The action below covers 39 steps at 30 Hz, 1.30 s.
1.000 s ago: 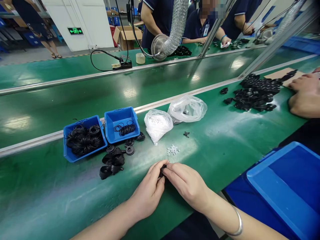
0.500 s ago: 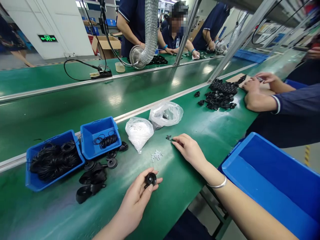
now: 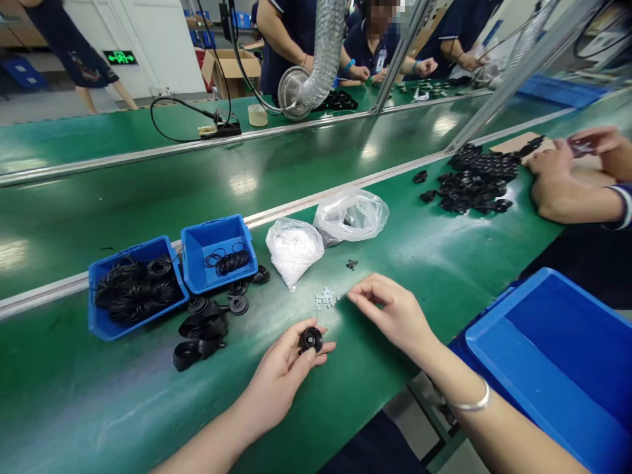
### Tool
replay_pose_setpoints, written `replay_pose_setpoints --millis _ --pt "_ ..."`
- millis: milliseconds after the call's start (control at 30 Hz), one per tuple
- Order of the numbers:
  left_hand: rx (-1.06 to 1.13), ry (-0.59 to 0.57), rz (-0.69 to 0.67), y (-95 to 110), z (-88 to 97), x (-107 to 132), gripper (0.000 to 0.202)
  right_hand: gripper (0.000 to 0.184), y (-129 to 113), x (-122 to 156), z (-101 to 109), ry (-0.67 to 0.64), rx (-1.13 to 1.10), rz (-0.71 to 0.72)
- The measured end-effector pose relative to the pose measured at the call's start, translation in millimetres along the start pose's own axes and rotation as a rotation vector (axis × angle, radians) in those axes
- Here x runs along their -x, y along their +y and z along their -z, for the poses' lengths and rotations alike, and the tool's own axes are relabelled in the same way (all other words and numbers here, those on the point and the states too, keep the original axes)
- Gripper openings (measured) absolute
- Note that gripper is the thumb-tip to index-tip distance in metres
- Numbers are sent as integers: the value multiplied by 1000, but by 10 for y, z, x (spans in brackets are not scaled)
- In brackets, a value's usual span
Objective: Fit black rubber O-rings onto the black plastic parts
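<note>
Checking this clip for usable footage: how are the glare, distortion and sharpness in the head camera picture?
Head view: pale glare streaks the green workbench; wide-angle distortion slants the aluminium rail; the left hand, right hand and black rubber part look fairly sharp, without obvious motion blur.

Two parts bins [image 3: 121,327] at the assembly bench's [image 3: 74,382] far edge, left, O-rings [image 3: 135,296] in both, rubber parts [image 3: 200,332] just before them, two plastic bags [image 3: 293,250] to their right, a rubber-part heap [image 3: 474,181] further right, a bin [image 3: 513,388] off the near edge, right
</note>
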<state>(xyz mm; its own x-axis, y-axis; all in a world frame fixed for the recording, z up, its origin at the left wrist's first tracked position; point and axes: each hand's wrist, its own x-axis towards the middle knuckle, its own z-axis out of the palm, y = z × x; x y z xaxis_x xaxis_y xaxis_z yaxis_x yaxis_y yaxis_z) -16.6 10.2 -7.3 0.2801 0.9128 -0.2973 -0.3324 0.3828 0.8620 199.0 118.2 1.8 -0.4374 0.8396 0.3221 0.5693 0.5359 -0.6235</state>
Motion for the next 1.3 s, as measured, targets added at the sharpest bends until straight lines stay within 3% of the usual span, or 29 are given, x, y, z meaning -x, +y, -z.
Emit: replay_pose_setpoints --millis 133,300,833,1100,1300 --pt "5 -4 -22 -57 33 -8 40 11 -395 202 -241 -135 -248 108" --pt "-31 6 -47 -79 48 1 40 12 -423 272 -428 -204 -252 158" --pt "-45 -41 -39 -78 70 -7 40 14 -409 266 -384 -215 -185 238" --pt "-68 -35 -37 -80 98 -16 39 39 -418 421 -323 -219 70 437" --pt "-100 -29 -33 -79 96 -6 38 42 -465 500 -363 -203 252 499"
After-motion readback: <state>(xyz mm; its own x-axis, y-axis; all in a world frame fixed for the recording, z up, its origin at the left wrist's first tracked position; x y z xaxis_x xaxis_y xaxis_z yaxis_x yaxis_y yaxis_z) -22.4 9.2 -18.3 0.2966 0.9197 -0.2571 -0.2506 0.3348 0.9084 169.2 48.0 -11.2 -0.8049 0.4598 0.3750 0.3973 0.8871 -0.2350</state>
